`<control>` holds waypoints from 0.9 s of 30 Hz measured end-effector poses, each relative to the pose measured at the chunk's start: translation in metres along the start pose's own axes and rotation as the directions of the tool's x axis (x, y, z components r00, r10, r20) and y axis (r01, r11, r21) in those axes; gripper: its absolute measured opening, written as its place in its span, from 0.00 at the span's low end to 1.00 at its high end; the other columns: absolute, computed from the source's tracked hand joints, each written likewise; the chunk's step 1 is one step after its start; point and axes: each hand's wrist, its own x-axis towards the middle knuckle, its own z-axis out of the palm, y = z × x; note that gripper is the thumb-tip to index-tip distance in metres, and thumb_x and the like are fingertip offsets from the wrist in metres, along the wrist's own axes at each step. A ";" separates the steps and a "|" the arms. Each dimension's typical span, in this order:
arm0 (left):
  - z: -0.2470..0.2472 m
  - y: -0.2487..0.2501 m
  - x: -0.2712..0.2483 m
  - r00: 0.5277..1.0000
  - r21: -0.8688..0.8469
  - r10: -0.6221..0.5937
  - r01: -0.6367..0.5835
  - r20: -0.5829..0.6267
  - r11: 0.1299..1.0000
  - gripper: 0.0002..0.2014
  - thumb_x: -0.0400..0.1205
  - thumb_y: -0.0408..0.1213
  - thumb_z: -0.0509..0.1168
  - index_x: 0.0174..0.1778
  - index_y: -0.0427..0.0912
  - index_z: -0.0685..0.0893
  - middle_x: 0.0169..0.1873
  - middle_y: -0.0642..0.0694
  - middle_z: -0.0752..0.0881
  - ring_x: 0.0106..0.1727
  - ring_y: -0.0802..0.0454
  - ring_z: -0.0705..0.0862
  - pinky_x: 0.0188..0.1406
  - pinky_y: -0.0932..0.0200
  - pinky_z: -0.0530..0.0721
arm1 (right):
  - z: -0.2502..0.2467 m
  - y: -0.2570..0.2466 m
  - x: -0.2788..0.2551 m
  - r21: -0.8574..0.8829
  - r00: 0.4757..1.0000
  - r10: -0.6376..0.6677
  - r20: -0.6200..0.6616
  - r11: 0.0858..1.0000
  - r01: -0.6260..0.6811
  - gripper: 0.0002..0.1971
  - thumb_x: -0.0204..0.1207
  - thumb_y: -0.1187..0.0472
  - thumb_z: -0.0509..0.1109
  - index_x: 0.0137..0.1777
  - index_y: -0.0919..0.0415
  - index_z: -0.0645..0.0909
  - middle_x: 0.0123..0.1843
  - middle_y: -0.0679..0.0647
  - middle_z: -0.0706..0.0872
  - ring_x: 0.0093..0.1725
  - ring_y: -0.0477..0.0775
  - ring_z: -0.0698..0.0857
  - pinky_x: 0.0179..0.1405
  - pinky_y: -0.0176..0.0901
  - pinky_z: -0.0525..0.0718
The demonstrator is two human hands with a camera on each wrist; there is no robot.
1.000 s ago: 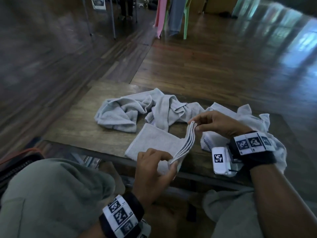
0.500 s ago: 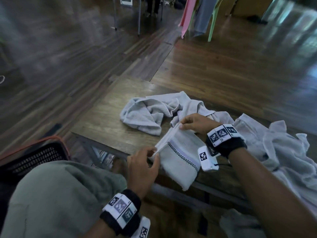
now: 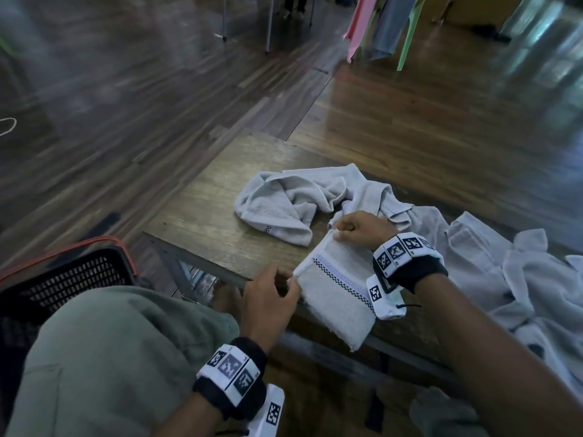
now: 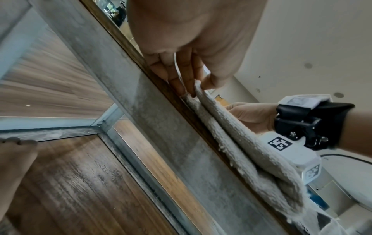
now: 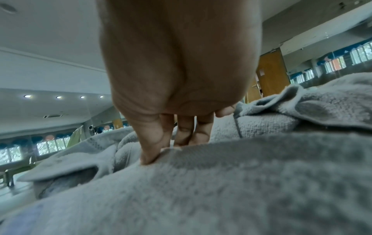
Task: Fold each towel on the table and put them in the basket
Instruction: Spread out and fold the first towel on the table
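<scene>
A folded grey towel [image 3: 334,294] with a checked band lies at the table's [image 3: 202,222] front edge, its lower end hanging over. My left hand [image 3: 284,283] pinches the near corner of its folded edge; in the left wrist view the same hand [image 4: 193,84] has thumb and fingers on the towel [image 4: 237,143]. My right hand [image 3: 339,231] pinches the far corner, and in the right wrist view its thumb presses into the towel [image 5: 201,182]. A crumpled grey towel [image 3: 284,203] lies behind. The black basket [image 3: 63,279] with an orange rim sits on the floor at the left.
More loose grey towels [image 3: 504,269] are heaped on the table's right side. My knee in green cloth [image 3: 110,357] is between the basket and the table. A metal table frame [image 4: 141,127] runs under the front edge. Chairs stand far back on the wooden floor.
The towel's upright folded stack has been laid over to the right and now lies flat at the table edge, both hands still pinching its folded edge. The view has swung left, showing the basket.
</scene>
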 end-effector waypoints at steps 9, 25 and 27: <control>-0.003 -0.001 0.006 0.996 0.302 0.054 -0.074 0.075 0.951 0.08 0.78 0.51 0.62 0.46 0.52 0.77 0.44 0.57 0.78 0.48 0.58 0.74 0.48 0.57 0.76 | 0.007 -0.007 0.002 -0.268 1.000 0.029 0.003 0.963 -0.027 0.15 0.76 0.47 0.62 0.28 0.47 0.76 0.45 0.46 0.83 0.54 0.54 0.74 0.64 0.62 0.61; -0.011 0.004 0.012 0.990 0.169 -0.039 0.015 0.137 0.985 0.07 0.82 0.47 0.61 0.43 0.51 0.72 0.37 0.53 0.81 0.37 0.57 0.79 0.29 0.62 0.70 | 0.007 -0.013 -0.008 0.101 0.999 0.040 0.015 0.994 -0.041 0.08 0.70 0.55 0.71 0.45 0.53 0.77 0.39 0.48 0.81 0.43 0.50 0.80 0.53 0.48 0.72; -0.013 0.007 0.013 0.992 -0.049 -0.048 0.054 0.117 0.997 0.05 0.82 0.42 0.63 0.47 0.48 0.73 0.39 0.51 0.83 0.37 0.55 0.81 0.30 0.63 0.75 | 0.000 -0.008 -0.022 0.316 0.997 0.022 -0.073 0.949 0.002 0.09 0.70 0.57 0.74 0.47 0.53 0.79 0.42 0.52 0.84 0.43 0.50 0.82 0.47 0.46 0.78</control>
